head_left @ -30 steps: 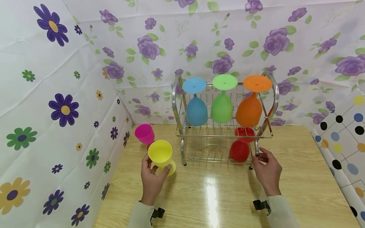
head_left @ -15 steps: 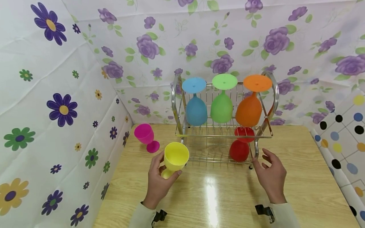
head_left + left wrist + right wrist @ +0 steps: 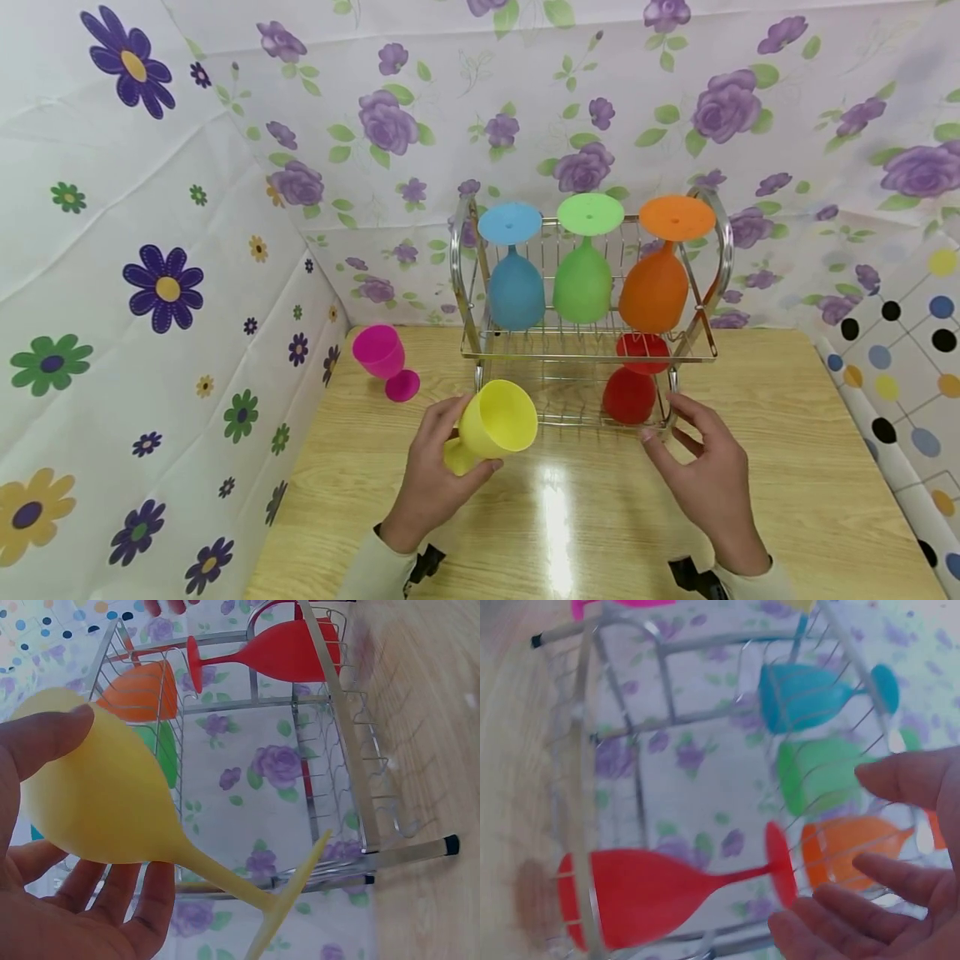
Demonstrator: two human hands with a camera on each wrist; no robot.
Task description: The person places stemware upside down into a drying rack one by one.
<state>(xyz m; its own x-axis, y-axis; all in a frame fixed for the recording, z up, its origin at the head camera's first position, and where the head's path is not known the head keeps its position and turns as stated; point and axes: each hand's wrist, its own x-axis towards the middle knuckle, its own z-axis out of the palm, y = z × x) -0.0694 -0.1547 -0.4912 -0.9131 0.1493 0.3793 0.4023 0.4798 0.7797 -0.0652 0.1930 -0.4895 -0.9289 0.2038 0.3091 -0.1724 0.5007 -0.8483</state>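
My left hand (image 3: pixel 431 479) grips a yellow plastic goblet (image 3: pixel 497 421) by its bowl. The goblet tilts, its mouth up and to the right, in front of the rack's left part. In the left wrist view the goblet's stem and foot (image 3: pixel 281 904) stick out beyond my fingers. My right hand (image 3: pixel 708 475) is at the front right of the two-tier metal dish rack (image 3: pixel 555 359), fingers spread and holding nothing. A red goblet (image 3: pixel 630 396) stands upside down on the lower tier, close to that hand. Blue (image 3: pixel 516 292), green (image 3: pixel 583 287) and orange goblets (image 3: pixel 655 292) stand inverted on the upper tier.
A magenta goblet (image 3: pixel 379 352) stands upright on the wooden table (image 3: pixel 585 533), left of the rack. A flowered cloth (image 3: pixel 450 83) hangs behind the rack. More patterned cloth (image 3: pixel 168 375) stands along the left side, and dotted cloth (image 3: pixel 900 375) at the right.
My left hand has carried the yellow goblet rightward from beside the magenta one and tipped it. My right hand drew off the rack's right leg, then shifted slightly left, fingers wider.
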